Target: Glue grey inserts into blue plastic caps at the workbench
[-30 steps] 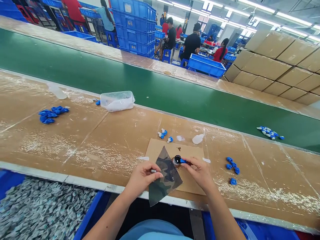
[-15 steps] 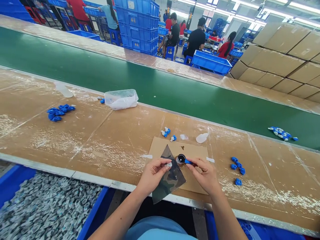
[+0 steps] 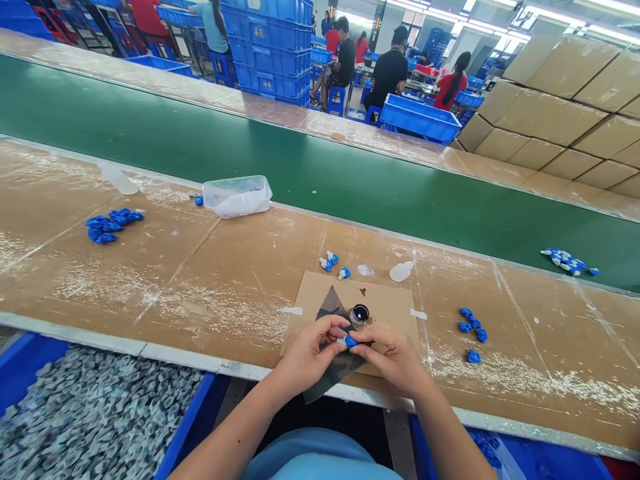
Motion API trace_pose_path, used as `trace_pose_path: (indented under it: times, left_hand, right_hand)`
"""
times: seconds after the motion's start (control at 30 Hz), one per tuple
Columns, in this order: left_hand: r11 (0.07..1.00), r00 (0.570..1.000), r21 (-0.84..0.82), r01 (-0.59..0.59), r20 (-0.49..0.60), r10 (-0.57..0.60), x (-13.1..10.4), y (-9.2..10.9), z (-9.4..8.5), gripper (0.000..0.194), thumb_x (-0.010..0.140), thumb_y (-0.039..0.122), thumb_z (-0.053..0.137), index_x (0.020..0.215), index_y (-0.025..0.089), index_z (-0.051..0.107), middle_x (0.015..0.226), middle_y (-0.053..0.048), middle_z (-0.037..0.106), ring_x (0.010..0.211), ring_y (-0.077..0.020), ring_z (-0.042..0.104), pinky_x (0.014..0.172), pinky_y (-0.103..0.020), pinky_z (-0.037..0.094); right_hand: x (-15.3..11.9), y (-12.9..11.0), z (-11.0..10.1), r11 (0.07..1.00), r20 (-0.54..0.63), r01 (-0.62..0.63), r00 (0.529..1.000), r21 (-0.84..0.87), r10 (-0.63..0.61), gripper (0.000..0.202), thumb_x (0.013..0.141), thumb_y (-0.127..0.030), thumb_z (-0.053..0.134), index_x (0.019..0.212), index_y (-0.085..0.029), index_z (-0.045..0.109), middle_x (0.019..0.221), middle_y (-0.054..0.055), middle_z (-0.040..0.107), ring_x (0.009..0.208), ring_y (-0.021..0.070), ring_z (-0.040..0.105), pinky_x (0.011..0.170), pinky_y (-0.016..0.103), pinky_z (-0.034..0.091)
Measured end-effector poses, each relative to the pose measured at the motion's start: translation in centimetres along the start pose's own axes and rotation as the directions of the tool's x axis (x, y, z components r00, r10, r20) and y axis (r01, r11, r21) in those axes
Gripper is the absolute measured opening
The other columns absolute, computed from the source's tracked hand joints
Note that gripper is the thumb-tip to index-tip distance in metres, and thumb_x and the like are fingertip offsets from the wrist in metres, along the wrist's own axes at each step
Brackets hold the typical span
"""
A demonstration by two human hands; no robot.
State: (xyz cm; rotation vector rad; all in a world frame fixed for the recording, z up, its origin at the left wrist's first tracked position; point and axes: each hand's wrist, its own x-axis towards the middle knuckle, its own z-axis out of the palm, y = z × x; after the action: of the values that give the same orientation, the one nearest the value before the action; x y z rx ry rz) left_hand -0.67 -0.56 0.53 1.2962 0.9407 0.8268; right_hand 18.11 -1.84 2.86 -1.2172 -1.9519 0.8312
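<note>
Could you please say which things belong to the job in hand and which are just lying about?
Likely in use: pale piece in left hand; blue piece in right hand; dark-filled jar; camouflage cloth.
Seemingly lying about: clear tray; stacked cartons.

Single cam, head-worn, aimed forward and down from the wearer's side of the bench (image 3: 240, 263). Blue shirt (image 3: 320, 460) in at bottom edge, left hand (image 3: 309, 353) and right hand (image 3: 395, 355) close, just below center. Bench fills mid-frame; green belt (image 3: 200, 137) crosses beyond it, sloping down to the right, frame looks rolled. Stacked boxes (image 3: 555, 113) sit farther off, upper right.
</note>
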Motion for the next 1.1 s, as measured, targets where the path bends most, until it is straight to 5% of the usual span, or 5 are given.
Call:
trace_pose_path:
  times: [0.57,0.7,0.83,0.93,1.1]
  left_hand:
    - [0.916,0.975,-0.361,0.175,-0.062,-0.211,0.3,0.2,1.3,0.032,0.064,0.033,0.076,0.085,0.018,0.058,0.073,0.001,0.064,0.068,-0.0119,0.061,0.068,-0.026,0.052]
    - [0.995,0.960,-0.089,0.048,-0.270,-0.070,2.4,-0.4,-1.3,0.022,0.070,0.032,0.068,0.085,0.018,0.060,0.082,-0.004,0.067,0.078,-0.0156,0.063,0.077,-0.030,0.051]
    - [0.932,0.875,0.360,-0.038,-0.438,0.205,6.7,-1.3,-4.3,0.014,0.076,0.025,0.057,0.088,0.019,0.061,0.091,-0.007,0.066,0.090,-0.0210,0.061,0.089,-0.040,0.047]
    - [0.760,0.886,0.649,-0.038,-0.330,0.326,9.4,-1.4,-4.8,0.036,0.074,0.027,0.062,0.109,0.018,0.058,0.111,-0.011,0.061,0.107,-0.0262,0.055,0.095,-0.044,0.042]
    - [0.327,0.976,0.945,-0.007,-0.065,0.210,12.0,-0.3,-3.3,0.061,0.073,0.053,0.065,0.126,0.025,0.050,0.127,-0.013,0.050,0.115,-0.0339,0.046,0.090,-0.048,0.042]
  right_hand:
    - [-1.6,0.9,1.3,0.995,-0.217,-0.010,0.976,0.103,0.032,0.025,0.081,-0.025,0.067,0.106,-0.028,0.071,0.090,0.003,0.073,0.074,0.0136,0.068,0.069,0.025,0.057]
    - [-2.5,2.1,-0.4,0.999,-0.328,-0.052,0.943,-0.001,0.049,0.026,0.082,-0.026,0.064,0.107,-0.025,0.070,0.087,0.004,0.071,0.065,0.0115,0.064,0.064,0.025,0.056]
    - [-3.8,4.2,-2.4,0.986,-0.486,-0.104,0.873,-0.128,0.029,0.018,0.082,-0.026,0.062,0.096,-0.023,0.072,0.083,0.005,0.071,0.063,0.0131,0.064,0.060,0.025,0.055]
    - [-4.6,5.6,-2.9,0.975,-0.535,-0.130,0.845,-0.181,0.013,0.017,0.083,-0.027,0.060,0.093,-0.022,0.073,0.083,0.006,0.072,0.064,0.0140,0.065,0.060,0.025,0.056]
    - [-5.0,7.0,-2.4,0.962,-0.496,-0.127,0.868,-0.242,-0.010,0.017,0.085,-0.028,0.058,0.088,-0.022,0.074,0.081,0.006,0.074,0.073,0.0178,0.071,0.064,0.026,0.059]
